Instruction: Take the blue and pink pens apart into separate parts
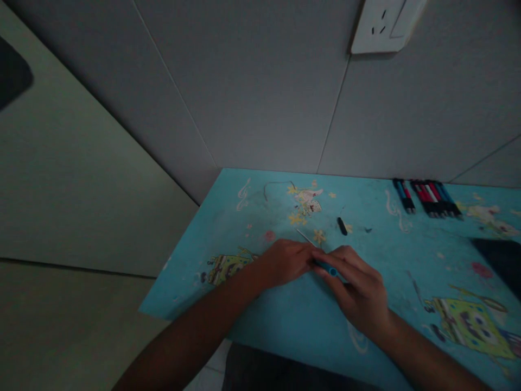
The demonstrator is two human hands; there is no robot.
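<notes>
Both my hands meet near the middle of a light blue cartoon-printed table [285,320]. My right hand [358,285] is closed round a small blue pen-like barrel [328,267]. My left hand [285,260] pinches at the barrel's left end, fingers closed. A thin pale rod [304,237] sticks out up and to the left from between my hands. A small black piece [342,226] lies on the table just beyond my hands.
A row of several pens [427,198] lies at the table's back right, by the grey wall. A thin wire [277,185] rests at the back left. A dark object [499,260] sits at the right edge. A wall socket [385,24] hangs above.
</notes>
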